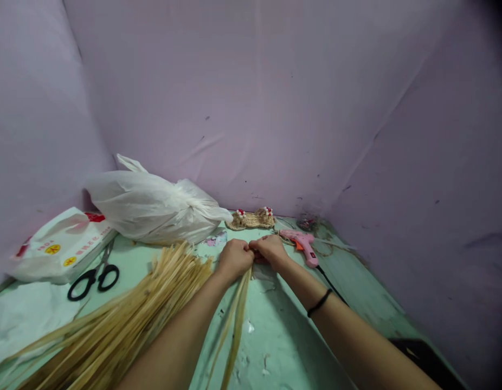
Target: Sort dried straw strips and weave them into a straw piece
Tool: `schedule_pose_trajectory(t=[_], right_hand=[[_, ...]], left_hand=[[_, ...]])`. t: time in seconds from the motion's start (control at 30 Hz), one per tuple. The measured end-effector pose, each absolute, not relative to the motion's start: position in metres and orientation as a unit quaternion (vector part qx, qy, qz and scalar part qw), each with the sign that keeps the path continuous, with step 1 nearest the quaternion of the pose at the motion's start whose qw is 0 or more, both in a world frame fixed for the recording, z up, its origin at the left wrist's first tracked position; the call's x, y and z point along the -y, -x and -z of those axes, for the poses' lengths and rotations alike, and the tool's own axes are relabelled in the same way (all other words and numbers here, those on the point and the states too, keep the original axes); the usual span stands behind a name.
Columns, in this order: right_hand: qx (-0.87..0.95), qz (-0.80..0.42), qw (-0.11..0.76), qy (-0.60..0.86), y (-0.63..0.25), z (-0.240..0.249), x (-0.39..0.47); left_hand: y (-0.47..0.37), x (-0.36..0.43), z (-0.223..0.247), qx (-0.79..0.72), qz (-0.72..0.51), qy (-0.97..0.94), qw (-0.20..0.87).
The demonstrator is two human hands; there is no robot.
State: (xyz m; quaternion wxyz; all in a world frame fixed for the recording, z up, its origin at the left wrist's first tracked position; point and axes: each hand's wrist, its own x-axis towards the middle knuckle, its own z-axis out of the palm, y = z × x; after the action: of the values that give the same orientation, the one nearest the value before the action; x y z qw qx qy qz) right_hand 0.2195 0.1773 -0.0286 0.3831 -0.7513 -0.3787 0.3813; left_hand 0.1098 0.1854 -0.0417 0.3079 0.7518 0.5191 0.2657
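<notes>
My left hand (235,257) and my right hand (270,250) meet at the middle of the table, fingertips pinched together. Long flat strips of dried straw (238,319) hang from between them toward me. The ends inside my fingers are hidden. A thick bundle of the same dried straw (145,303) lies left of my left forearm. Just beyond my hands sits a braided straw piece (253,219) with red and white beads on it. A pink glue gun (302,244) with an orange trigger rests right of my right hand.
Black-handled scissors (97,279) lie at the left, beside a white tissue pack (68,246). Behind the bundle stands a knotted white plastic bag (153,206). White paper (27,319) covers the left edge. The glue gun's black cord (331,285) runs under my right forearm. Purple sheeting (275,108) surrounds the table.
</notes>
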Motion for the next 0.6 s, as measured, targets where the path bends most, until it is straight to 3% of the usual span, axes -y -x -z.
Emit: schedule_pose_trajectory(t=[0.6], right_hand=[[0.485,-0.13,0.234,0.832,-0.208,0.017,-0.18]], left_hand=[[-0.105,-0.189,0.036,-0.513,-0.211,-0.77,0.314]])
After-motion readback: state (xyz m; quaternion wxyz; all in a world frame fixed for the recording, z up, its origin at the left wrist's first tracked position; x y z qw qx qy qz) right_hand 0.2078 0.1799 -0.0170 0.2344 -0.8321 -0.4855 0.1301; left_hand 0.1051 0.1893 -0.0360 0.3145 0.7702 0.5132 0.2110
